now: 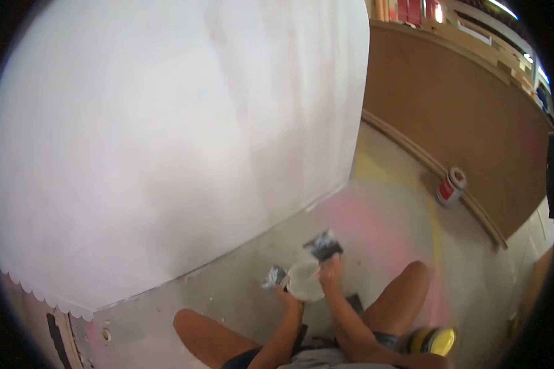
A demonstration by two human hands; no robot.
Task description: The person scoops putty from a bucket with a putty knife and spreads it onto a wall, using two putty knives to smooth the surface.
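My right hand point(330, 269) is closed around the handle of a putty knife point(324, 245), whose dark, wide blade is smeared with white filler. In my left hand point(287, 296) is a second, smaller putty knife point(275, 277), also streaked with white. Between the two hands, low over the floor, is a round whitish tub or lid point(305, 283); its contents are too blurred to make out. In front of me stands a large white panel point(166, 135) with faint brownish patches and vertical streaks.
A paint can point(450, 187) with a red and white label stands by a wooden strip along a brown board point(455, 117). Beside my right leg is a container with a yellow top point(440, 341). Pink and yellow marks colour the concrete floor point(375, 234).
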